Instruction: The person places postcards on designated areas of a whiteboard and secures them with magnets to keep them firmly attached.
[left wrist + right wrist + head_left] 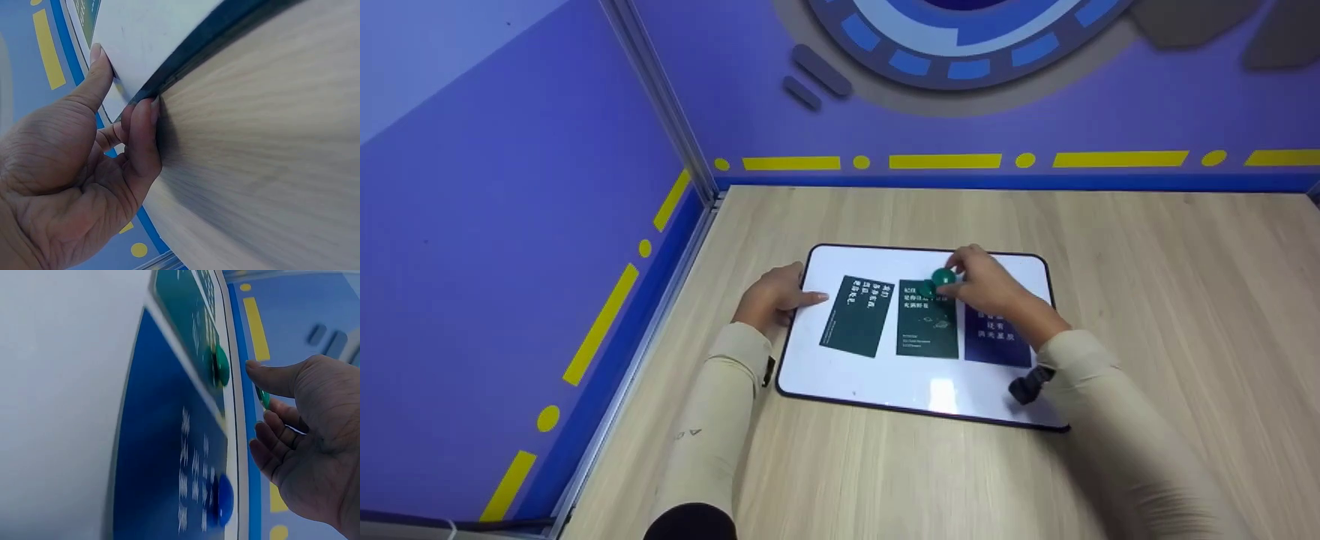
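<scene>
A black-rimmed whiteboard bears two dark green cards, one tilted card at left and one straight card in the middle, and a navy card at right. White lettering shows on all three. My left hand grips the board's left edge, thumb over the white face and curled fingers at the rim. Above the middle card, my right hand pinches a round green magnet. Another green magnet sits on that card, and a blue magnet on the navy one.
The board is over a light wood table. A blue-purple wall panel with yellow marks stands at left, and another wall runs along the back edge. A black wrist device overlaps the board's lower right.
</scene>
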Demonstrator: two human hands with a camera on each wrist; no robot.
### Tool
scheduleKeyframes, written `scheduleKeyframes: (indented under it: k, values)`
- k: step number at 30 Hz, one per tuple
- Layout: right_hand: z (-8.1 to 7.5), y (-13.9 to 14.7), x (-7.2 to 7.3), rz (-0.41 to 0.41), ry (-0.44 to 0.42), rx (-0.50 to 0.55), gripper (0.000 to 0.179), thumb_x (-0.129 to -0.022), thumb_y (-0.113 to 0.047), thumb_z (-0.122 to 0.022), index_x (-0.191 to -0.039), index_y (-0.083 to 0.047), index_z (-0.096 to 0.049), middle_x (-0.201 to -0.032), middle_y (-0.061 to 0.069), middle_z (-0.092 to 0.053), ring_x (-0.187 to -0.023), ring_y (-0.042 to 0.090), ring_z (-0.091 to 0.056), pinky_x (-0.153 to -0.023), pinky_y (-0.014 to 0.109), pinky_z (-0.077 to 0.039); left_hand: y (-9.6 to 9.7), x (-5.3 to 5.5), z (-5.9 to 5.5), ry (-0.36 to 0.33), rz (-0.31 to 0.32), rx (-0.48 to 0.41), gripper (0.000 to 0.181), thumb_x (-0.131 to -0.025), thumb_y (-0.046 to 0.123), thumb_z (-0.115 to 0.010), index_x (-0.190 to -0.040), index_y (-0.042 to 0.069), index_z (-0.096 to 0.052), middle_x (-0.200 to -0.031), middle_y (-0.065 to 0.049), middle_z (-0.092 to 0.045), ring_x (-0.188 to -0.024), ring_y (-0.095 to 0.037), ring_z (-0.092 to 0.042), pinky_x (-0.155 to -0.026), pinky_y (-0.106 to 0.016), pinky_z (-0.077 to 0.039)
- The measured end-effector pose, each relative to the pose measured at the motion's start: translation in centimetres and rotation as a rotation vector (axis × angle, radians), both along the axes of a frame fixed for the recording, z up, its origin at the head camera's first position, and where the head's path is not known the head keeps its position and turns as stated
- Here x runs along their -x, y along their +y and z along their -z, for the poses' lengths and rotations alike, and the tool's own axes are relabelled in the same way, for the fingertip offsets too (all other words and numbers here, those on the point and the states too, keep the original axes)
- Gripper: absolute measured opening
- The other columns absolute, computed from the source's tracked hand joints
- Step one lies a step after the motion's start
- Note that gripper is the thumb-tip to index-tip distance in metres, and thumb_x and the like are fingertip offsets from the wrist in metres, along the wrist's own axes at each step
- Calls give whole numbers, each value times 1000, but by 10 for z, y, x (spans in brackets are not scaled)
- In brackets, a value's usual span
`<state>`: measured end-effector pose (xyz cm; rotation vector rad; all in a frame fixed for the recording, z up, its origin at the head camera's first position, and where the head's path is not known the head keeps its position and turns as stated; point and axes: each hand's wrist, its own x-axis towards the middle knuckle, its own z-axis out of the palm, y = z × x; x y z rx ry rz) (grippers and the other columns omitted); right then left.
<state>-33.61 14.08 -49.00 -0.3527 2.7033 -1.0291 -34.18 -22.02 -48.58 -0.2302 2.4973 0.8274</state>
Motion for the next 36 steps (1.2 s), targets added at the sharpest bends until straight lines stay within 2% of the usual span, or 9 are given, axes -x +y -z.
scheduleKeyframes:
  k: [8,15,21,26,33,36]
  values:
    - [-3,-54,5,-51,-5,-13,46,-98,-23,-77,-136,-4,-59,-136,15,-56,-120,32,-61,-108,49,-56,1,4,-1,-14,-15,9,66,-96,44,-81,-146,15,-49,-119,-13,-69,-86,-22,-70,-64,-30,-57]
    - [6,-88,10,-99,-22,-62,43,-99,-23,-77,-135,-4,-63,-130,12,-57,-116,29,-61,-109,48,-55,2,3,0,-16,-16,16,67,-95,44,-81,-147,15,-49,-118,-12,-69,-84,-21,-69,-62,-30,-56]
    - [11,-102,14,-106,-10,-72,45,-99,-24,-78,-134,-2,-63,-129,13,-59,-117,28,-60,-109,47,-54,2,2,1,-13,-9,4,66,-95,45,-81,-145,15,-50,-116,-11,-69,-82,-21,-69,-62,-29,-55]
    - [14,-111,15,-103,-28,-75,45,-99,-25,-78,-135,-3,-63,-131,12,-60,-121,28,-60,-113,47,-52,1,1,1,-15,-7,1,66,-96,45,-80,-146,16,-49,-116,-11,-69,-82,-20,-68,-61,-29,-55]
    - [16,-119,15,-90,-33,-84,45,-100,-25,-78,-136,-2,-63,-129,13,-62,-119,29,-61,-113,47,-53,0,1,-2,-7,22,37,62,-97,45,-79,-143,14,-51,-118,-12,-71,-83,-20,-70,-61,-29,-57]
    - [16,-121,14,-92,-27,-100,45,-100,-25,-77,-137,-3,-62,-129,12,-61,-119,29,-61,-114,47,-53,0,1,-2,-13,21,27,61,-97,44,-78,-144,15,-51,-119,-12,-72,-85,-21,-70,-62,-29,-57]
